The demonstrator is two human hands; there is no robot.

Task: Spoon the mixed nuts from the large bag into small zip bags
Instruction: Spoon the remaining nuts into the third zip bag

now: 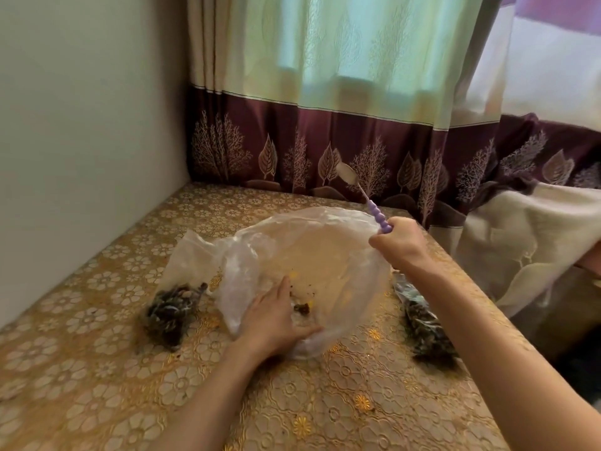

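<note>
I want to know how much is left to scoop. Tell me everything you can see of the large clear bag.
The large clear bag is thin, crinkled, see-through plastic, lying open at the middle of the floral table. It looks nearly empty: only a small dark clump of nuts and scattered crumbs remain. The left hand rests flat on its near edge; the right hand, gripping the purple-handled spoon, lifts its far rim.

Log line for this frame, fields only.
left hand: flat on large bag | right hand: holds spoon raised | large bag: nearly empty | filled bags: both sides
</note>
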